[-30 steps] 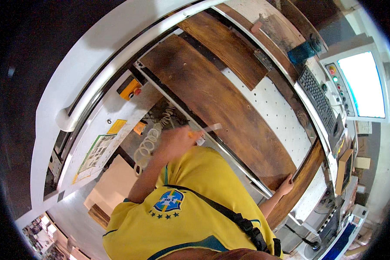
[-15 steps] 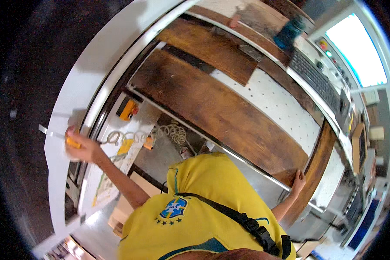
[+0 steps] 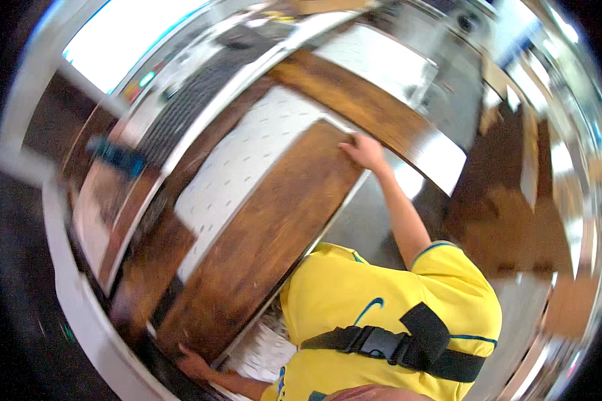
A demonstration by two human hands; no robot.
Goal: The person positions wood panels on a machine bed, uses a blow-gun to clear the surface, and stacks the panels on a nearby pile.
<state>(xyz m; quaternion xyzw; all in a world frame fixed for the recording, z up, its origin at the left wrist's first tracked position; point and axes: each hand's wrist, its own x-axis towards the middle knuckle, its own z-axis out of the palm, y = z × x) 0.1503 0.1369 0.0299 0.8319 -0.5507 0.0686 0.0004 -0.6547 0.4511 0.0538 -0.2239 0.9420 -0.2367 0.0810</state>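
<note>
A long dark brown wooden board [image 3: 267, 234] lies slantwise across the machine table in front of me. At its far right corner my right hand [image 3: 364, 152] is closed, fingers bent over the board's edge. My left hand [image 3: 195, 365] lies at the near left end of the same board, its blurred fingers stretched out against the edge. A shorter brown board [image 3: 150, 271] lies beside it on the left. Another brown board [image 3: 374, 110] stretches crosswise beyond my right hand.
White perforated table surface [image 3: 237, 170] shows between the boards. A keyboard [image 3: 197, 100], a bright screen [image 3: 130, 40] and a blurred teal object [image 3: 116, 157] are on the far left side. Large brown cardboard pieces [image 3: 515, 227] stand at the right.
The view has swung round to the right. My left hand has let go of the yellow handle at the machine's side and come to the board's end. My right hand stays at the board's other end.
</note>
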